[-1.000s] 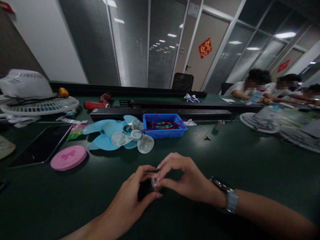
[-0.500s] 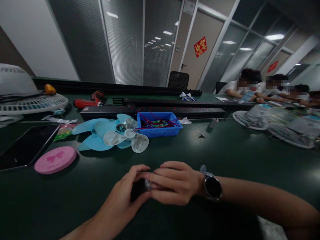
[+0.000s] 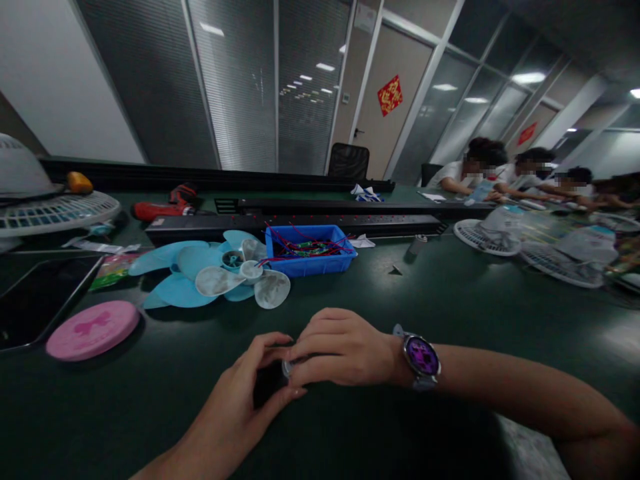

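Observation:
My left hand and my right hand meet low in the middle of the dark green table. Both curl around a small dark part with a pale round end. The left hand cups the dark body, while the right hand's fingers pinch the pale end. A watch with a lit purple face sits on my right wrist. What the part is I cannot make out.
Beyond my hands lie light blue and clear fan blades and a blue bin of red-wired boards. At the left are a pink disc, a black tablet and a white fan guard. People sit at the far right.
My right hand has rolled palm-down over the part, its wrist turning so the watch face shows and lights up. The view has swung slightly rightward. The left hand keeps its grip.

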Motion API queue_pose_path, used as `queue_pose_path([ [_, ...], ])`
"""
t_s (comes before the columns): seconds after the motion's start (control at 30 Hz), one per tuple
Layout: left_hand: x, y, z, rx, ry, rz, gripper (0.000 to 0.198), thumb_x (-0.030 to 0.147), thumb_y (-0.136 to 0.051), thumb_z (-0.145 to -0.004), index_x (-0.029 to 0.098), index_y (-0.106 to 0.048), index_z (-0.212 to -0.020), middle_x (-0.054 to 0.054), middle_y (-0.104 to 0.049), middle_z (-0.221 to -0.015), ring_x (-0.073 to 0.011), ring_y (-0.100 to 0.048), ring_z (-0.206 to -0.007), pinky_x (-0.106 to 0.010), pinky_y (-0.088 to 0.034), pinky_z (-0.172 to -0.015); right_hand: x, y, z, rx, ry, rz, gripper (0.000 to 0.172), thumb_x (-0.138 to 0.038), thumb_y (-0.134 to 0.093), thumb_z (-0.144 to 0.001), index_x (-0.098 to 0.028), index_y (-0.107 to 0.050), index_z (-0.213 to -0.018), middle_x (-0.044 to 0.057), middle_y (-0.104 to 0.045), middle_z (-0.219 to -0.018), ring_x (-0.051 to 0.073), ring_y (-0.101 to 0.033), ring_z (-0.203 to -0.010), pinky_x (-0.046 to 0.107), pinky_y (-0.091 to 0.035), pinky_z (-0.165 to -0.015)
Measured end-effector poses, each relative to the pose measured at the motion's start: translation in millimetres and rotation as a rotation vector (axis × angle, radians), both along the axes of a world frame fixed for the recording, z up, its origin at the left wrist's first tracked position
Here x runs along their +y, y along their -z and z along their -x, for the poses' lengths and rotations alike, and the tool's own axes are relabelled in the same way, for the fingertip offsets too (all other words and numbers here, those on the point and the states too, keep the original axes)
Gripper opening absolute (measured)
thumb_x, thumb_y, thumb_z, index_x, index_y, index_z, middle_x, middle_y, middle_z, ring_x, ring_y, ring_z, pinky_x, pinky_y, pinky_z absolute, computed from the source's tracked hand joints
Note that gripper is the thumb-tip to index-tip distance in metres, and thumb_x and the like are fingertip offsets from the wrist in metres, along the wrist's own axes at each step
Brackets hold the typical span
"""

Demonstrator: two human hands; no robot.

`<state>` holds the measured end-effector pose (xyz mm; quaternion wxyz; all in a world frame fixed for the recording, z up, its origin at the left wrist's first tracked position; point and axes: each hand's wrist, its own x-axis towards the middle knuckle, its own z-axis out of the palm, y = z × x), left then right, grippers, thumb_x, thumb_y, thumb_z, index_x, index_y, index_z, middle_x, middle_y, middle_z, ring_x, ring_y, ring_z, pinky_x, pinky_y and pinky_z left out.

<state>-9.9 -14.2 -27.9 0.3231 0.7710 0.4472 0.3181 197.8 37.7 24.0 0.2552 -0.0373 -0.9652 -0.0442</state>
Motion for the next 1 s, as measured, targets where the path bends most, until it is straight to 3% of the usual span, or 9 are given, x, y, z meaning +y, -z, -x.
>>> queue_pose_path([
  [0.1, 0, -1.2, -1, -0.026, 0.008, 0.012, 0.043, 0.034, -0.065, -0.082, 0.028, -0.04, -0.117, -0.004, -0.071, -0.109, -0.0249, -0.069, -0.1, -0.04, -0.057, -0.085, -3, -2.3, 4, 0.001, 0.079, 0.128, 0.017, -0.018, -0.047, -0.096, -0.021, -0.064, -0.096, 0.001, -0.071, -0.089, 0.013, -0.063, -0.082, 0.028, -0.047, -0.076],
  [0.2, -1, -0.6, 0, -0.03, 0.021, 0.024, 0.042, 0.033, -0.064, -0.083, 0.028, -0.04, -0.117, -0.004, -0.07, -0.111, -0.0244, -0.067, -0.104, -0.04, -0.056, -0.088, -8, -7.7, 7, 0.135, 0.163, 0.3, 0.008, -0.022, -0.056, -0.092, -0.022, -0.064, -0.092, -0.001, -0.07, -0.081, 0.012, -0.063, -0.075, 0.026, -0.047, -0.073],
  [0.27, -1, 0.1, 1, -0.022, 0.019, 0.035, 0.044, 0.034, -0.065, -0.083, 0.029, -0.039, -0.118, -0.004, -0.07, -0.113, -0.0243, -0.065, -0.108, -0.042, -0.054, -0.091, -10, -10.8, 2, 0.261, 0.234, 0.435, 0.003, -0.023, -0.063, -0.088, -0.021, -0.064, -0.091, -0.001, -0.072, -0.083, 0.011, -0.065, -0.076, 0.025, -0.048, -0.074],
  [0.33, -1, 0.8, 2, -0.016, 0.009, 0.049, 0.046, 0.035, -0.065, -0.082, 0.029, -0.039, -0.119, -0.003, -0.069, -0.113, -0.0246, -0.064, -0.11, -0.042, -0.053, -0.092, -11, -9.6, -10, 0.338, 0.327, 0.529, 0.009, -0.024, -0.068, -0.084, -0.021, -0.064, -0.091, 0.0, -0.072, -0.088, 0.013, -0.066, -0.08, 0.026, -0.049, -0.075],
  [0.53, -1, 1.1, 1, -0.018, -0.01, 0.067, 0.047, 0.036, -0.066, -0.082, 0.03, -0.039, -0.12, -0.003, -0.07, -0.113, -0.0247, -0.065, -0.11, -0.042, -0.053, -0.092, -7, 25.2, -56, 0.207, 0.563, 0.631, 0.011, -0.026, -0.072, -0.081, -0.02, -0.065, -0.087, 0.002, -0.07, -0.086, 0.016, -0.064, -0.08, 0.031, -0.05, -0.075],
  [0.63, -1, 0.8, 0, -0.023, -0.01, 0.068, 0.047, 0.036, -0.066, -0.082, 0.03, -0.039, -0.119, -0.002, -0.07, -0.112, -0.0241, -0.065, -0.109, -0.042, -0.052, -0.093, -8, 40.0, -67, 0.175, 0.592, 0.676, 0.013, -0.028, -0.072, -0.08, -0.021, -0.068, -0.091, 0.003, -0.07, -0.09, 0.017, -0.063, -0.085, 0.033, -0.051, -0.079],
  [0.8, -2, 0.2, 1, -0.022, -0.011, 0.06, 0.045, 0.035, -0.066, -0.082, 0.03, -0.04, -0.119, -0.003, -0.07, -0.113, -0.024, -0.065, -0.11, -0.042, -0.052, -0.094, -10, 44.6, -70, 0.157, 0.626, 0.726, 0.038, -0.033, -0.077, -0.074, -0.028, -0.067, -0.111, 0.006, -0.067, -0.113, 0.022, -0.059, -0.108, 0.041, -0.049, -0.091],
  [1.0, -2, -2.7, -1, -0.021, -0.027, 0.074, 0.045, 0.032, -0.067, -0.08, 0.028, -0.041, -0.117, -0.003, -0.07, -0.113, -0.0235, -0.065, -0.11, -0.041, -0.052, -0.093, -9, 36.3, -57, 0.281, 0.544, 0.808, 0.017, -0.026, -0.076, -0.076, -0.025, -0.073, -0.093, 0.0, -0.074, -0.094, 0.017, -0.066, -0.094, 0.037, -0.047, -0.091],
])
